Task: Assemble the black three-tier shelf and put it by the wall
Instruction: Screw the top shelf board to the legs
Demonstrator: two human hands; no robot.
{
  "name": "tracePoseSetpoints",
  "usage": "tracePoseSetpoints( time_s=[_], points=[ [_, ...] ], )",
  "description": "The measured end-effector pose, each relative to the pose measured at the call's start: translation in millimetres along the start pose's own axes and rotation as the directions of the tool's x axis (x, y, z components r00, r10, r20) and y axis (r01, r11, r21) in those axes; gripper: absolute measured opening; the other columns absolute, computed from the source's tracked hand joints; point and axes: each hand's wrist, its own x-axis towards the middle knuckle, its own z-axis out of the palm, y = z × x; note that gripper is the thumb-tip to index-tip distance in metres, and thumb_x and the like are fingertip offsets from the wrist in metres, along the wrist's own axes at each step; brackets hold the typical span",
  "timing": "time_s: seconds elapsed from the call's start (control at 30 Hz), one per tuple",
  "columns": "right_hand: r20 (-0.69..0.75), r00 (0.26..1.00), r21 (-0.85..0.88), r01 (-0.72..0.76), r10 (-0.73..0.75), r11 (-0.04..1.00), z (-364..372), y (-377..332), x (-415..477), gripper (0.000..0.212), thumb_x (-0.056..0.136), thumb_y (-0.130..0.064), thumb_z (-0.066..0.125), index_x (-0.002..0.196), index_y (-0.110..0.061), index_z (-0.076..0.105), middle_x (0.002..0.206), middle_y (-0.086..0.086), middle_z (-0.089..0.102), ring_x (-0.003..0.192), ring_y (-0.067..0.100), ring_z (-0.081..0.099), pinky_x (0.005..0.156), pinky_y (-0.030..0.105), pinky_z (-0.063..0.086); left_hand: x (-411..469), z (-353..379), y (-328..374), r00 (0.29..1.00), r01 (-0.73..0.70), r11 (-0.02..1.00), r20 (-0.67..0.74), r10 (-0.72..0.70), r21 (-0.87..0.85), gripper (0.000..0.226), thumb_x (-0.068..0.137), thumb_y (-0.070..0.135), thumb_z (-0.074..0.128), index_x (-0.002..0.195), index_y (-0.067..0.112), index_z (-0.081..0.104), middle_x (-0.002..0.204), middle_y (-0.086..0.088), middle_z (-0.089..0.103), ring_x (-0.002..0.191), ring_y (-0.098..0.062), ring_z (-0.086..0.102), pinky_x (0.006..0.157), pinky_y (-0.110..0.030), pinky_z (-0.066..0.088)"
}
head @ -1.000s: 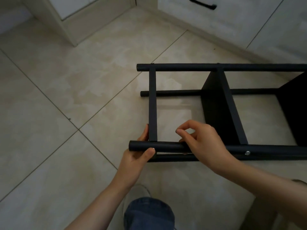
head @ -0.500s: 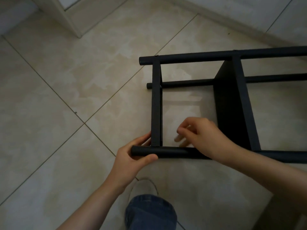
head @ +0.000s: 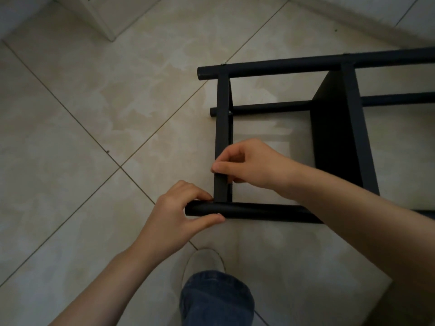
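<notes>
Black three-tier shelf frame: running off the right edge, third tier unseen.
Near black round pole: disappearing under right forearm.
White cabinet corner: getting cropped at top.

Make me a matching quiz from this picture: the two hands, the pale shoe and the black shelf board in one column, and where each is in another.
Things:
1. left hand
2. right hand
3. pale shoe
4. flat black shelf board

Places:
A. standing on edge between the long tubes
B. pinching the flat black crossbar
C. on the tiled floor, bottom centre
D. gripping the end of the nearest round black tube

Pairs: 1-D, 2-B, 3-C, 4-A
</notes>
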Motion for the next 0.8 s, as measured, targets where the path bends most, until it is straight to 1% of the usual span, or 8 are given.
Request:
tracePoseSetpoints(
  time_s=[0.13,0.27,0.37,0.47,0.53,0.57,0.67,0.8],
  points=[
    [-0.024,0.999,-0.007,0.022,-0.023,1.0,-0.5,0.0,2.1,0.005,0.088,-0.026,0.073,0.084,-0.024,0.075,0.08,-0.006,0.075,0.077,0.007,0.069,0.071,0.016,0.055,1.7,-3.1,0.8,0.998,0.037,0.998,0.05,-0.039,0.047,0.034,0.071,0.067,0.064,0.09,0.039,0.058,0.085,0.021,0.054,0.083,-0.005,0.056,0.073,-0.026,0.046],
    [-0.008,0.999,-0.004,0.034,-0.034,0.999,-2.7,1.8,2.3,0.006,0.087,-0.024,0.074,0.082,-0.027,0.076,0.077,-0.013,0.074,0.074,0.003,0.071,0.066,0.008,0.053,-3.8,1.0,2.8,0.998,0.055,0.991,-0.014,-0.053,0.123,0.035,0.072,0.071,0.063,0.093,0.044,0.052,0.087,0.021,0.056,0.083,-0.005,0.056,0.073,-0.032,0.048],
    [0.012,0.999,0.024,0.033,-0.034,0.999,-3.7,3.8,2.8,0.009,0.087,-0.024,0.073,0.081,-0.029,0.075,0.076,-0.015,0.075,0.072,0.0,0.071,0.062,0.004,0.049,-1.0,-2.5,1.4,0.999,0.041,0.986,-0.039,-0.035,0.161,0.059,0.07,0.073,0.066,0.116,0.039,0.05,0.111,0.028,0.053,0.104,0.001,0.055,0.087,-0.029,0.05],
    [0.062,0.997,0.057,0.033,-0.036,0.998,-6.9,5.9,2.8,0.008,0.087,-0.024,0.074,0.081,-0.029,0.076,0.077,-0.015,0.075,0.074,0.0,0.071,0.067,0.005,0.051,10.3,-9.5,-0.4,0.996,-0.004,0.989,0.084,-0.009,0.149,0.099,0.07,0.074,0.068,0.152,0.046,0.021,0.155,0.03,0.028,0.144,0.005,0.029,0.113,-0.021,0.03],
    [0.088,0.995,0.053,0.034,-0.038,0.998,-10.0,7.0,3.6,0.006,0.086,-0.025,0.074,0.083,-0.029,0.077,0.079,-0.016,0.075,0.077,0.001,0.072,0.07,0.005,0.051,20.9,-14.3,-1.2,0.98,-0.051,0.987,0.198,0.02,0.152,0.115,0.072,0.073,0.069,0.158,0.046,-0.001,0.166,0.025,0.007,0.153,0.002,0.006,0.117,-0.024,0.018],
    [0.1,0.994,0.046,0.035,-0.039,0.998,-11.6,7.8,3.8,0.006,0.086,-0.025,0.074,0.084,-0.029,0.077,0.08,-0.016,0.075,0.079,0.0,0.071,0.071,0.004,0.05,25.8,-16.3,-2.0,0.969,-0.093,0.981,0.242,0.051,0.168,0.117,0.073,0.071,0.07,0.158,0.045,-0.006,0.167,0.025,0.001,0.154,0.001,0.0,0.117,-0.025,0.016],
    [0.137,0.99,0.01,0.044,-0.045,0.999,-16.0,14.0,0.2,0.004,0.083,-0.025,0.076,0.084,-0.028,0.079,0.084,-0.016,0.076,0.085,-0.004,0.069,0.081,0.011,0.051,36.8,-20.9,-3.1,0.938,-0.17,0.97,0.33,0.105,0.174,0.116,0.075,0.065,0.074,0.16,0.043,-0.002,0.166,0.027,-0.003,0.153,0.001,-0.004,0.116,-0.024,0.014],
    [0.27,0.96,0.018,0.064,-0.067,0.998,-16.7,26.1,-14.1,0.006,0.085,-0.022,0.075,0.085,-0.026,0.079,0.089,-0.012,0.077,0.089,0.0,0.07,0.088,0.018,0.053,40.4,-20.2,-5.1,0.914,-0.27,0.942,0.361,0.186,0.198,0.096,0.08,0.063,0.069,0.159,0.036,0.023,0.167,0.022,0.006,0.156,-0.009,-0.004,0.119,-0.033,0.011]
  ],
)
